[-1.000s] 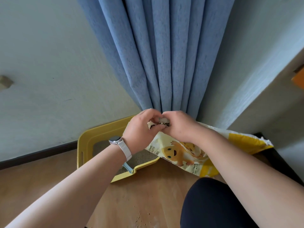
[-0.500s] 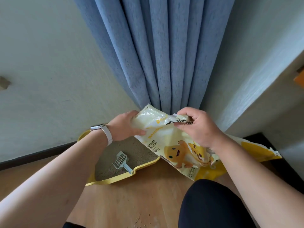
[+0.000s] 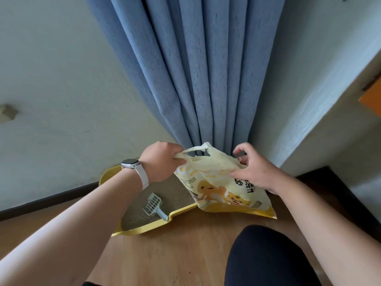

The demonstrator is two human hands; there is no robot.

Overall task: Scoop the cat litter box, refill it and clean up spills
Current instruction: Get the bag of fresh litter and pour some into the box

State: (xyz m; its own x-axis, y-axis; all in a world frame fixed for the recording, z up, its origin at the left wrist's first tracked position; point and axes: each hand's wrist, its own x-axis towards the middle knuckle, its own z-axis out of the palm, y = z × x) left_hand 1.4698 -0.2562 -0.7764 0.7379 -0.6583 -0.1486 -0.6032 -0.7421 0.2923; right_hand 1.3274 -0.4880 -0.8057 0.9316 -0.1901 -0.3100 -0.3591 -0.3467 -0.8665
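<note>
Refill step, bag being opened. Left hand (image 3: 162, 159) grips the stretched top strip of the litter bag (image 3: 224, 188); right hand (image 3: 254, 170) pinches the opposite edge. The bag overlaps the right end of the litter box (image 3: 140, 231). Scoop (image 3: 153, 204) lies in the litter. Next, probably: widen the mouth, tip over the box, pour slowly.

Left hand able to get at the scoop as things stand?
Likely not yet: the left hand grips the top of the litter bag. The scoop lies uncovered in the litter box below that wrist, so the path looks free.
</note>
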